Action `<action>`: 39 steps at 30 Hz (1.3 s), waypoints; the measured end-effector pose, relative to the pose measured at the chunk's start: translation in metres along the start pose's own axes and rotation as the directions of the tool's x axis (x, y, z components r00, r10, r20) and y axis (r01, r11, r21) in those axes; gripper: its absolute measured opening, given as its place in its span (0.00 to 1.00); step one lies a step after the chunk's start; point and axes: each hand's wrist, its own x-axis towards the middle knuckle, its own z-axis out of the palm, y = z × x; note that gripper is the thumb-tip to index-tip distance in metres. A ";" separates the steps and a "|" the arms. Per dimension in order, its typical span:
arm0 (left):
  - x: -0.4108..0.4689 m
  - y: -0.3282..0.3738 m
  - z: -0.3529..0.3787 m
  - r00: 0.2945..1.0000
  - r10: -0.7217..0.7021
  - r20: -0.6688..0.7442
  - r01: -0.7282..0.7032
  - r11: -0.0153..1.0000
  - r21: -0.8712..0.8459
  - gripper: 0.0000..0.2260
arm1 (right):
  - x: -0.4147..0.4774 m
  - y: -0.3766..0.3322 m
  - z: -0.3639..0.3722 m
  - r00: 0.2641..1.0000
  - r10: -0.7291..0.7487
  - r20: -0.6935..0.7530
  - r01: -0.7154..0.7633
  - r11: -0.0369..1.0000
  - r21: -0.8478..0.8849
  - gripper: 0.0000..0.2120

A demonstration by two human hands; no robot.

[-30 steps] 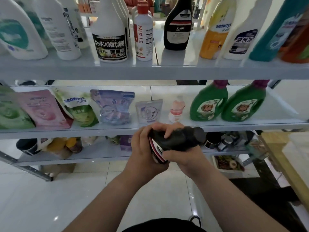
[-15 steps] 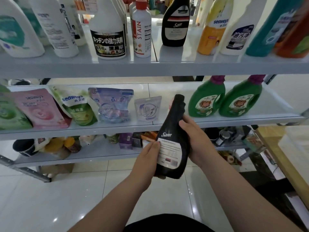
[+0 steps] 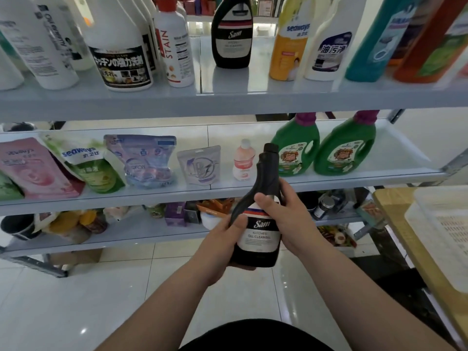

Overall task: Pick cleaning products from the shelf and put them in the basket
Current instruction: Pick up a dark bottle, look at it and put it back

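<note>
**Q:** What does the figure show?

**A:** A black bottle [image 3: 260,236] of kitchen oil cleaner is held upright in front of the shelves [image 3: 228,100], cap up and label toward the viewer. It is off the shelf and not yet in the basket. A matching bottle [image 3: 232,39] stands on the top shelf.

**Q:** How are the hands placed?

**A:** Both grip the bottle. The left hand [image 3: 220,247] curls round its lower left side, with the thumb lying on the edge of the label. The right hand [image 3: 286,219] wraps the right side, with the thumb pressed on the top of the label and the fingers behind.

**Q:** Where does the bottle have to go?

**A:** The white basket [image 3: 435,239] sits on a wooden table [image 3: 397,224] at the right edge of the view, well apart from the bottle.

**Q:** How is this step best done?

**A:** The step in hand appears to be the carry to the basket.
- The right hand is nearer the basket, so it probably suits the transfer.
- It should close firmly round the body of the bottle before the left hand lets go, because the glossy surface may slip.
- The bottle is best kept upright and lifted clear of the table edge and the basket rim.
- It should be lowered onto the basket floor, not dropped, since a light plastic basket could slide or tip.
- Set against a wall of the basket, it leaves room for further products.
</note>
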 end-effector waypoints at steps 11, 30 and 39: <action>0.030 -0.015 0.045 0.973 -0.209 0.097 0.230 0.868 -0.441 0.31 | 0.022 -0.012 -0.046 0.987 0.103 0.120 -0.115 0.989 0.097 0.22; 0.048 -0.035 -0.004 0.713 0.641 -0.284 -0.132 0.521 0.843 0.28 | 0.025 -0.045 -0.075 0.917 -0.250 0.310 0.398 0.609 -0.686 0.17; 0.019 -0.020 -0.048 0.922 0.383 -0.047 -0.193 0.562 0.804 0.25 | 0.026 -0.048 -0.046 0.688 -0.411 0.598 0.661 0.013 -0.750 0.21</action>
